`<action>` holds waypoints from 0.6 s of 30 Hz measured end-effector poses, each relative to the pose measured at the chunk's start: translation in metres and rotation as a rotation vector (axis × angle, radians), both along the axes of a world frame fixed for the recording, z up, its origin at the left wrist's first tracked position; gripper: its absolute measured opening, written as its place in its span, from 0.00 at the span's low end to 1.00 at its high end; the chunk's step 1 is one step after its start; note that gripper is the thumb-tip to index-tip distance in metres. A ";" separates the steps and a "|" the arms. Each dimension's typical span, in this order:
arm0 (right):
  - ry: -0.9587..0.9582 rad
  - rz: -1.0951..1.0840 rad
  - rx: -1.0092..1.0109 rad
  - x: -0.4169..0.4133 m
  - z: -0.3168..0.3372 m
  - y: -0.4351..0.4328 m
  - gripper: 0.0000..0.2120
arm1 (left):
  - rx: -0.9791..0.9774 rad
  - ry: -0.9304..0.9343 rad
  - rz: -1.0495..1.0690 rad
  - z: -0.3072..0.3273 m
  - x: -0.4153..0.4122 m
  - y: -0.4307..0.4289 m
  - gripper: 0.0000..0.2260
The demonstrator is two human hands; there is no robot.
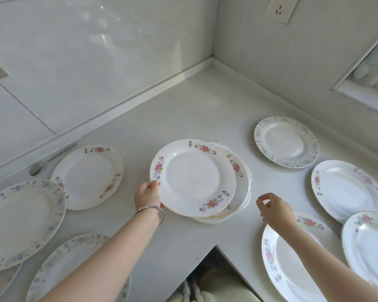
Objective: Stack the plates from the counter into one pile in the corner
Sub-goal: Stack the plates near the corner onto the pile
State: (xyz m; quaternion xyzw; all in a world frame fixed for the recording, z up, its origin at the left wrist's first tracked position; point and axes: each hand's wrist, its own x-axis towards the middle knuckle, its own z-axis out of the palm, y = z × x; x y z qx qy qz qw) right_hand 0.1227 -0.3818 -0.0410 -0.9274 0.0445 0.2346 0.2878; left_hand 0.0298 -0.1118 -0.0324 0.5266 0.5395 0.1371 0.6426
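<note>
The pile of plates (240,186) sits in the middle of the white counter (183,114), well short of the wall corner, which lies at about 12 o'clock from it. Its top plate (192,177), white with pink flower sprays on the rim, lies shifted toward 9 o'clock, so the rims of the plates beneath show at 3 to 5 o'clock. The left hand (147,196) grasps this top plate at its 8 o'clock rim, thumb over the edge and fingers beneath; a bracelet (154,209) circles the wrist. The right hand (273,209) hangs at 4 o'clock from the pile, just beside it, fingers loosely curled and holding nothing. At 9 o'clock from the pile lies a pink-flowered plate (87,177), with a spoon (50,159) beyond it by the wall. Farther out at 8 o'clock a blue-flowered plate (22,223) overlaps its edge, and at 7 o'clock a pale-patterned plate (70,269) lies partly under the left forearm. At 2 o'clock lies a green-rimmed plate (286,141). At 3 o'clock sits a white plate with faint flowers (347,190), at 4 o'clock a glossy plate (369,243) touching it, and at 5 o'clock a large flowered plate (292,258) under the right forearm. A wall socket (282,8) sits high on the right wall.
</note>
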 end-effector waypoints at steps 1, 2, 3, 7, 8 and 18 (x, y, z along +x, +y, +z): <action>0.001 -0.008 -0.002 0.000 -0.001 -0.003 0.05 | -0.002 0.029 -0.011 -0.006 0.007 -0.007 0.13; 0.002 -0.015 -0.007 0.001 -0.002 -0.006 0.05 | 0.002 0.054 -0.017 -0.011 0.013 -0.014 0.13; 0.005 -0.024 -0.010 0.001 -0.002 -0.008 0.05 | 0.001 0.072 -0.019 -0.014 0.017 -0.019 0.13; 0.018 -0.038 -0.006 0.003 -0.005 -0.013 0.05 | 0.005 0.133 -0.054 -0.023 0.029 -0.029 0.15; 0.022 -0.034 -0.007 0.004 -0.006 -0.014 0.05 | -0.006 0.141 -0.059 -0.026 0.030 -0.030 0.15; 0.057 0.008 0.015 0.010 -0.005 -0.004 0.04 | 0.246 0.445 -0.420 -0.044 0.020 -0.019 0.17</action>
